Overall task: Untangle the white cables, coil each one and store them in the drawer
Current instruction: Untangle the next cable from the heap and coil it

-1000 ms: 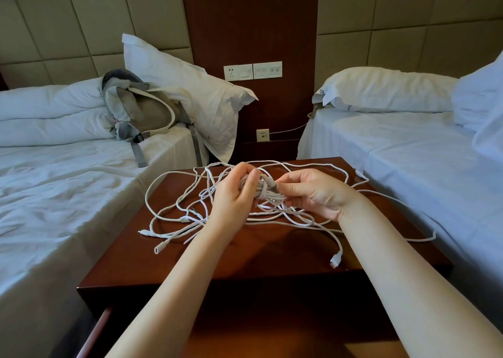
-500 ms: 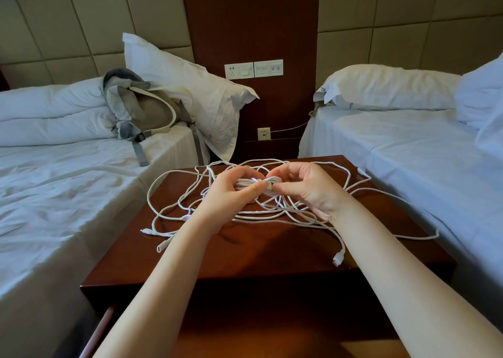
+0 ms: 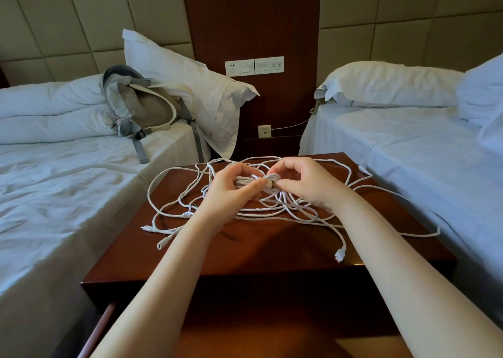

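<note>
A tangle of white cables (image 3: 285,210) sprawls over the dark wooden nightstand (image 3: 258,248). My left hand (image 3: 231,189) grips a small wound bundle of cable (image 3: 257,182) held above the tangle. My right hand (image 3: 304,183) pinches the right end of that same bundle between thumb and fingers. Loose plug ends lie at the left (image 3: 160,244) and at the front right (image 3: 340,255). One strand hangs off the nightstand's right edge onto the bed. The open drawer (image 3: 100,319) shows below the nightstand's front, its inside mostly hidden by my arms.
Beds with white sheets flank the nightstand on the left (image 3: 62,194) and right (image 3: 422,161). A grey backpack (image 3: 144,107) and a pillow (image 3: 190,85) lie on the left bed. Wall sockets (image 3: 254,66) sit on the wood panel behind.
Both hands have lifted slightly and drawn the bundle between them into a flatter, horizontal shape; the right hand's pinch has shifted to the bundle's right end. The loose tangle has barely moved.
</note>
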The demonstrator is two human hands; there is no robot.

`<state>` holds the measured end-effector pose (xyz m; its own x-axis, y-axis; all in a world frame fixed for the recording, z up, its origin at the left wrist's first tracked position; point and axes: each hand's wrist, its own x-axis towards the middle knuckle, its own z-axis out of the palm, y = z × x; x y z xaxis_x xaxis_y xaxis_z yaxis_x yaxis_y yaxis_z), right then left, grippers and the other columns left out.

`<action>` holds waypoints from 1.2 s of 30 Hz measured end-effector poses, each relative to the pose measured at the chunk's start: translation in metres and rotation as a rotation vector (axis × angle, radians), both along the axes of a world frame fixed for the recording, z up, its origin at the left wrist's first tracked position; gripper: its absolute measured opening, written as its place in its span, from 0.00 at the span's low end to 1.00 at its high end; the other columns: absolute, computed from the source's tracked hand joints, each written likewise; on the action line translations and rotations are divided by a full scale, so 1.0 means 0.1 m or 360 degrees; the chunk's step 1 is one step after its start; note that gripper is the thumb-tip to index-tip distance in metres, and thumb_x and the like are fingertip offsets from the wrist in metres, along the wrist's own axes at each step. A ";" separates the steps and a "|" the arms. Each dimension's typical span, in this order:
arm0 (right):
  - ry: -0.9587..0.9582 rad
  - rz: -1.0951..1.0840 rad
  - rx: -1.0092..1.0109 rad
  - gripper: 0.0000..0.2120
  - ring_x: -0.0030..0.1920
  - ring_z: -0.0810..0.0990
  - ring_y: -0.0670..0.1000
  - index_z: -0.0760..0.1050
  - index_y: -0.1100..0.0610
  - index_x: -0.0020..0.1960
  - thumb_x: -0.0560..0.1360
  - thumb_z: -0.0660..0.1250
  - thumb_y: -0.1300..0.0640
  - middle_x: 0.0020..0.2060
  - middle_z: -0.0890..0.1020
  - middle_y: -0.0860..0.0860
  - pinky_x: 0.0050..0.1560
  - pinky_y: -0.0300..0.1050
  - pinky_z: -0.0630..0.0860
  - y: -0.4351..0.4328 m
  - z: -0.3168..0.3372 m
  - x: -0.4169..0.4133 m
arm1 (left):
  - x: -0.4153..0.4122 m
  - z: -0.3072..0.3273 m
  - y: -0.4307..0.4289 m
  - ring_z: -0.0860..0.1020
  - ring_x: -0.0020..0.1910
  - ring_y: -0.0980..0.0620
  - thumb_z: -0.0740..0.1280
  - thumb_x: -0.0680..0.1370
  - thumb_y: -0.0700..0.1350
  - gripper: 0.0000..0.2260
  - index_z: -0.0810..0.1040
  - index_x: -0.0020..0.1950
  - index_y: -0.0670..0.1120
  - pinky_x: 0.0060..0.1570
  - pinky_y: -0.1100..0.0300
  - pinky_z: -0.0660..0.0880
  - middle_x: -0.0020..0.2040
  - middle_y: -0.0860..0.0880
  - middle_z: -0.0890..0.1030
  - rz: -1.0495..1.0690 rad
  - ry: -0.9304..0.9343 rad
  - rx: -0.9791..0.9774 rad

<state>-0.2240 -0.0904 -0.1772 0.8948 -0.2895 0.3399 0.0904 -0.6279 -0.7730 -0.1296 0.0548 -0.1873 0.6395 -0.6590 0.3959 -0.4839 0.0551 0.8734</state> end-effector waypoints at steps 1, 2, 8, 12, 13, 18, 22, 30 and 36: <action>-0.0002 -0.0025 -0.0067 0.06 0.48 0.79 0.52 0.77 0.52 0.50 0.76 0.66 0.61 0.45 0.80 0.50 0.52 0.49 0.79 0.02 0.00 0.00 | 0.00 0.00 0.00 0.79 0.34 0.57 0.70 0.74 0.42 0.03 0.78 0.46 0.45 0.36 0.65 0.76 0.38 0.47 0.80 0.0006 -0.0020 0.0011; -0.0002 -0.0053 -0.0129 0.06 0.47 0.79 0.51 0.76 0.51 0.49 0.76 0.66 0.61 0.45 0.79 0.49 0.51 0.47 0.79 0.04 -0.01 0.01 | 0.00 0.00 -0.01 0.78 0.34 0.58 0.71 0.73 0.42 0.04 0.78 0.46 0.46 0.37 0.64 0.77 0.38 0.48 0.80 0.0011 -0.0037 0.0036; -0.0147 -0.0118 -0.0369 0.07 0.41 0.73 0.44 0.71 0.52 0.48 0.77 0.64 0.64 0.43 0.75 0.47 0.38 0.32 0.69 0.11 -0.10 0.09 | 0.05 0.00 0.03 0.78 0.33 0.62 0.71 0.73 0.42 0.07 0.77 0.50 0.46 0.36 0.68 0.75 0.38 0.50 0.79 0.0001 -0.0021 0.0107; -0.0248 -0.0146 -0.0419 0.08 0.42 0.72 0.42 0.70 0.52 0.48 0.77 0.63 0.65 0.44 0.74 0.46 0.41 0.30 0.67 0.13 -0.15 0.13 | 0.04 -0.01 0.04 0.78 0.32 0.62 0.70 0.74 0.41 0.07 0.77 0.51 0.43 0.37 0.68 0.75 0.35 0.52 0.79 -0.0026 0.0071 0.0034; -0.0273 -0.0152 -0.0403 0.08 0.42 0.73 0.42 0.70 0.52 0.48 0.77 0.63 0.65 0.44 0.74 0.46 0.41 0.30 0.68 0.12 -0.16 0.13 | 0.04 -0.01 0.04 0.78 0.33 0.61 0.70 0.74 0.41 0.07 0.77 0.51 0.43 0.38 0.67 0.76 0.35 0.52 0.79 -0.0037 0.0094 0.0017; -0.0247 -0.0100 -0.0277 0.07 0.40 0.75 0.41 0.73 0.52 0.51 0.77 0.65 0.62 0.42 0.74 0.42 0.39 0.27 0.71 0.08 -0.18 0.12 | 0.03 -0.06 -0.03 0.79 0.32 0.58 0.70 0.74 0.41 0.04 0.76 0.45 0.43 0.34 0.66 0.76 0.37 0.47 0.81 0.0109 -0.0015 -0.0073; -0.0181 -0.0028 -0.0083 0.10 0.47 0.79 0.50 0.74 0.50 0.54 0.75 0.69 0.59 0.47 0.79 0.49 0.47 0.40 0.79 0.06 -0.18 0.12 | 0.02 -0.07 -0.06 0.80 0.31 0.58 0.70 0.75 0.42 0.05 0.75 0.45 0.42 0.32 0.66 0.75 0.37 0.47 0.81 0.0180 -0.0142 -0.0104; -0.0103 -0.0008 0.0332 0.09 0.48 0.82 0.54 0.76 0.54 0.51 0.72 0.72 0.62 0.48 0.81 0.55 0.48 0.46 0.81 0.04 -0.16 0.10 | 0.00 -0.08 -0.08 0.80 0.30 0.57 0.71 0.73 0.42 0.08 0.76 0.46 0.40 0.32 0.64 0.77 0.38 0.45 0.81 0.0220 -0.0224 -0.0077; -0.0157 0.0064 0.0756 0.07 0.44 0.83 0.54 0.76 0.58 0.50 0.75 0.65 0.67 0.44 0.81 0.56 0.48 0.51 0.81 0.07 -0.16 0.10 | 0.00 -0.13 -0.11 0.81 0.39 0.49 0.72 0.73 0.47 0.08 0.77 0.44 0.45 0.38 0.56 0.79 0.39 0.48 0.80 0.0301 -0.0411 -0.0135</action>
<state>-0.2144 -0.0832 -0.1929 0.8787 -0.3989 0.2622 0.1945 -0.2025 -0.9598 -0.1294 0.0442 -0.2000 0.6187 -0.4961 0.6091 -0.6972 0.0106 0.7168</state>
